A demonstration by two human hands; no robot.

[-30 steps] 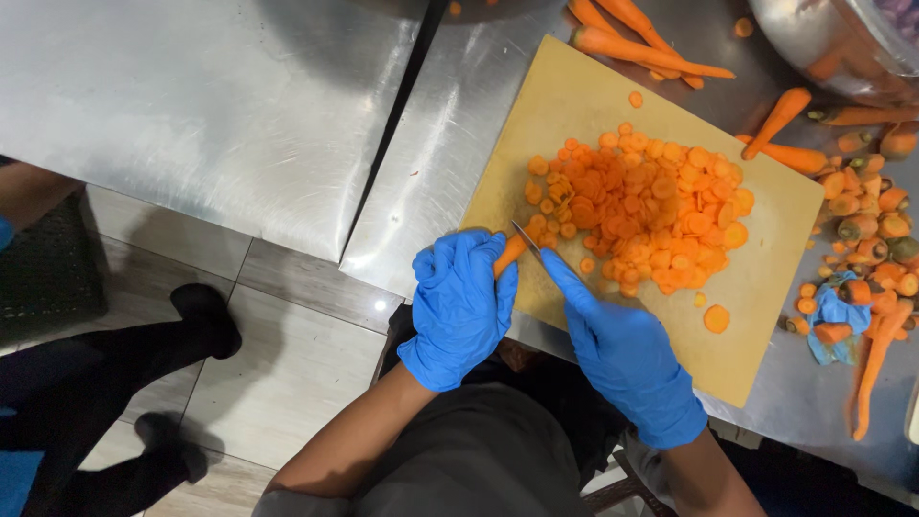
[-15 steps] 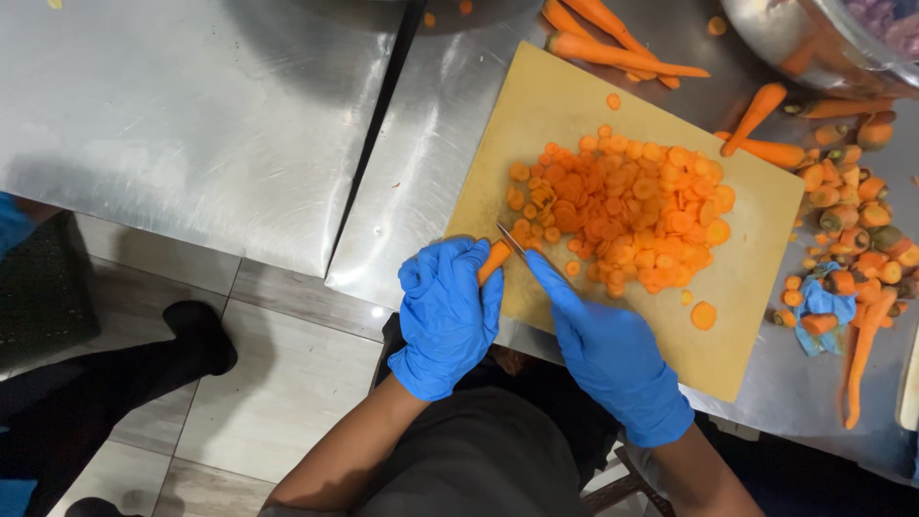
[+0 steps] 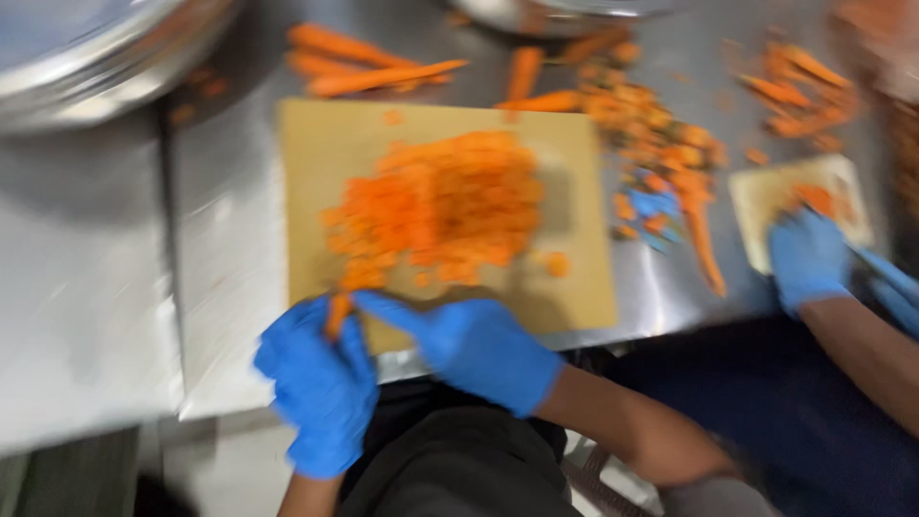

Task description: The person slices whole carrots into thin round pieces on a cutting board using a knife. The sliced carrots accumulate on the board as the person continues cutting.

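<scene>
The whole view is motion-blurred. My left hand (image 3: 321, 383), in a blue glove, pinches a short carrot piece (image 3: 337, 314) at the near left corner of a tan cutting board (image 3: 584, 287). My right hand (image 3: 479, 349), also gloved, is closed just right of it, index finger stretched toward the carrot. It grips a small knife whose blade is lost in the blur. A heap of chopped carrot (image 3: 440, 206) covers the middle of the board.
Whole carrots (image 3: 383, 72) lie beyond the board on the steel table (image 3: 220, 239). Carrot scraps (image 3: 661, 144) are strewn to the right. A metal bowl (image 3: 96, 57) sits far left. A co-worker's gloved hand (image 3: 809, 258) rests on a smaller board (image 3: 766, 191) at right.
The view has swung right and blurred, bringing a co-worker's gloved hands and second board into sight. My hands stay together at the board's near left corner with the carrot piece.
</scene>
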